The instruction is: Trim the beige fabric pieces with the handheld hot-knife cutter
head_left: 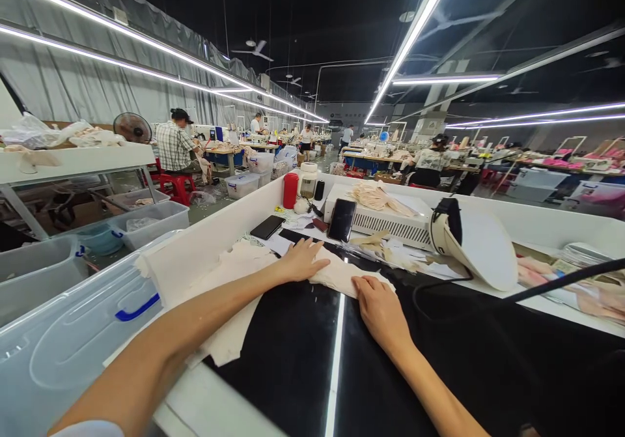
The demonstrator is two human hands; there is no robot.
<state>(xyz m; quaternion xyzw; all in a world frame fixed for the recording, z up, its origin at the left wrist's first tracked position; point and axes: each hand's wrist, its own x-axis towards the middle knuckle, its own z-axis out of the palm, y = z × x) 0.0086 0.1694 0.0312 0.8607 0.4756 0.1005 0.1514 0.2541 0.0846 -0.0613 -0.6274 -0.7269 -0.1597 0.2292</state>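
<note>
A small piece of cream fabric [338, 273] lies on the glossy black tabletop [288, 352]. My left hand [303, 261] rests on its far left part, fingers spread out flat. On its right end lie the fingertips of my right hand [379, 303], fingers extended close together and the thumb mostly hidden. Larger cream fabric pieces [195, 271] are heaped to the left under my left forearm, draping over the table's edge. Just beyond my left hand stands a dark phone [342, 220], propped against a white vented machine [385, 228].
A second phone [267, 227], a red container [290, 191] and a clear jar [308, 180] are at the back. Fabric scraps [390, 251] lie before the machine. A white visor [481, 245] stands right, near a black cable [561, 277]. Plastic bins [146, 222] stand left; people sit beyond.
</note>
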